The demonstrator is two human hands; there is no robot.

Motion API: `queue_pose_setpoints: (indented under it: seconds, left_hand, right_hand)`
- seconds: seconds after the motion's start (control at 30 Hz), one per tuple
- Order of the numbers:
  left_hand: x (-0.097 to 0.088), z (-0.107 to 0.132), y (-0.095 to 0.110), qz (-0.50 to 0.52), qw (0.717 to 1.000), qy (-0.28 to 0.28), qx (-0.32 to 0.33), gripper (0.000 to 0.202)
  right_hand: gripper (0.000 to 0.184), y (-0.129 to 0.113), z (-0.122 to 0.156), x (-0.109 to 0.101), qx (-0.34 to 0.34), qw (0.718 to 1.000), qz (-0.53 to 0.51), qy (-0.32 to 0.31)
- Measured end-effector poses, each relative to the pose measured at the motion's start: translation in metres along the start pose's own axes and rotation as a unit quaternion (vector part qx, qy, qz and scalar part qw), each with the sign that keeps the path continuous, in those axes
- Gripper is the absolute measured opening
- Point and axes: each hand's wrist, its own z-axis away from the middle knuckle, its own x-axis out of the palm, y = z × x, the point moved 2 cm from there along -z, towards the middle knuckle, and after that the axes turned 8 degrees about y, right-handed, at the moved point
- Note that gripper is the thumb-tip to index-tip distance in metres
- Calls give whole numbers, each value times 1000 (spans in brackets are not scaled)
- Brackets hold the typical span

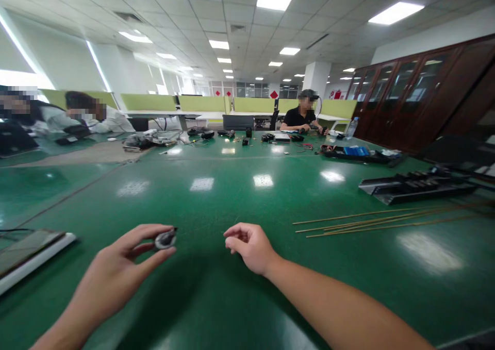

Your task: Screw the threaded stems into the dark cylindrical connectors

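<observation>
Your left hand (127,260) pinches a small dark round part (165,239) just above the green table (232,195). Right hand (249,247) is loosely curled, empty, beside it. Part's picked up; nothing fitted to it yet.

Legible text: none in this view.
Red diamond-shaped signs (274,94) on the far glass wall: characters too small to read.
Blue flat pack (356,151) on the green counter (232,195): print blurred, unreadable.
</observation>
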Motion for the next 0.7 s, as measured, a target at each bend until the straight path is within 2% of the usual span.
queue_pose_setpoints:
  seconds: [0.03,0.1,0.17,0.23,0.33,0.43,0.7]
  left_hand:
    - [16,-9,6,15,999,-41,19,42]
    - [46,-22,19,35,991,-102,83,41]
    - [69,-26,26,56,983,-120,130,40]
    - [81,-23,22,62,980,-112,149,41]
    - [86,-11,1,57,984,-86,148,45]
    - [85,-4,-14,64,986,-72,139,40]
    - [86,-8,-5,107,980,-79,149,28]
  right_hand:
    - [18,2,-2,-1,-11,1000,21,17]
    - [29,8,-4,-2,-21,998,53,22]
    - [41,13,-5,-1,-23,997,75,15]
    - [47,15,-5,0,-31,995,93,13]
    - [49,13,-4,4,-55,991,123,13]
    - [46,8,-3,8,-78,985,155,2]
    - [17,-9,1,12,-157,957,245,12]
